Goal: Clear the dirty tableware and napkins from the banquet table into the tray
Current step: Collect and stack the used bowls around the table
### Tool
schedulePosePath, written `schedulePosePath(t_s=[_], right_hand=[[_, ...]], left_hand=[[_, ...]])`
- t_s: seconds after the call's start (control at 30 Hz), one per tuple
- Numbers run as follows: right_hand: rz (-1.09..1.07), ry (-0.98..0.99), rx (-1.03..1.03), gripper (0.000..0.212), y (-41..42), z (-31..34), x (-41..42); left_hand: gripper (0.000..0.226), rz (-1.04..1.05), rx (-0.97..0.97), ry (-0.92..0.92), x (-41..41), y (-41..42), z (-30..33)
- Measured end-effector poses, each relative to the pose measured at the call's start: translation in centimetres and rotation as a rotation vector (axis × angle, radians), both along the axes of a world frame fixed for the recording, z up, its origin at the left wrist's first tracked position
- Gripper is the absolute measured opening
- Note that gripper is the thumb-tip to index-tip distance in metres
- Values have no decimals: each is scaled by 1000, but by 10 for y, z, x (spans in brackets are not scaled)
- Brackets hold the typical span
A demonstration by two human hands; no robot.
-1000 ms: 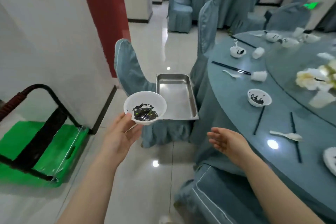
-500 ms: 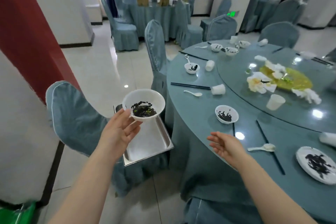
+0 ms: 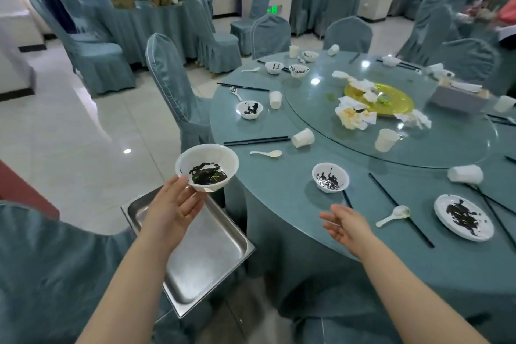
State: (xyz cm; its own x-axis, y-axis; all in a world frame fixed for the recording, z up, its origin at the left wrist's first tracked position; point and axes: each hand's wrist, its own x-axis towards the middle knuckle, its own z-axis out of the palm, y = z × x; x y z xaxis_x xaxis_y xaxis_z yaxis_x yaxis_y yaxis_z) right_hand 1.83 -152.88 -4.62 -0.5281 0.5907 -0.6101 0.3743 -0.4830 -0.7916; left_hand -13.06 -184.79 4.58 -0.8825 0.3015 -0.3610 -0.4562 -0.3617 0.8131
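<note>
1. The left hand (image 3: 170, 209) holds a white bowl (image 3: 207, 166), smeared with dark sauce and green flecks, by its base, above the steel tray (image 3: 206, 257) beside the table (image 3: 282, 181).
2. The right hand (image 3: 347, 225) hovers over the table's edge, fingers loosely spread, holding nothing.
3. No writing can be read.
4. The round table has a teal cloth and a glass turntable (image 3: 321, 109); dirty bowls, cups, chopsticks, spoons and napkins lie on it. Covered chairs stand around it on a glossy tiled floor.

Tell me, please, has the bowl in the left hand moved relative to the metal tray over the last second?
Yes. The bowl was over the metal tray's left edge; now it sits past the tray's far end, nearer the table.
</note>
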Motion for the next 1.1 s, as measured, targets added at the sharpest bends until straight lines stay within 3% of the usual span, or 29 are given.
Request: schedulePosePath(t_s=[0.1, 0.17, 0.33, 0.5, 0.6, 0.83, 1.0, 1.1], right_hand=[[-41, -33, 30, 63, 5, -9, -11], [-59, -44, 59, 69, 15, -16, -24], [-129, -69, 51, 68, 46, -35, -64], [-218, -86, 118, 36, 68, -60, -93], [-252, -89, 167, 41, 70, -64, -100], [-51, -11, 182, 42, 35, -49, -110], [133, 88, 198, 33, -29, -20, -115], [197, 147, 187, 31, -76, 3, -123]], left_hand=[[42, -40, -27, -16, -17, 2, -6], [39, -39, -42, -27, -29, 6, -11], [37, -34, -83, -57, -52, 21, -21], [41, -41, -119, -60, -65, 32, -32], [44, -48, -128, -67, -67, 33, -42], [44, -21, -124, -55, -68, 17, -43], [25, 10, -77, -13, -65, -25, -36], [39, 31, -87, 19, -56, -61, -34]])
